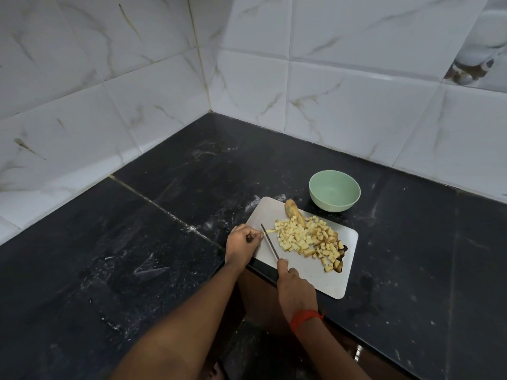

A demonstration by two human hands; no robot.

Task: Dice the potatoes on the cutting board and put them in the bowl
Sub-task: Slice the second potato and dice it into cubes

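Pale, stiff strip (270,231) seemingly pinched by left hand (242,241) beside knife (270,244), gripped in right hand (295,289); scoop light, loose dice (307,237) beyond right hand together.

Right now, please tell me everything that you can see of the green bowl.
The bowl is pale green, round, smooth and matte, perhaps plastic. It stands upright on the black countertop, just beyond the cutting board's far corner, seemingly not touching it. It is empty: the potato dice lie on the board. Neither the left hand nor the right hand touches it.
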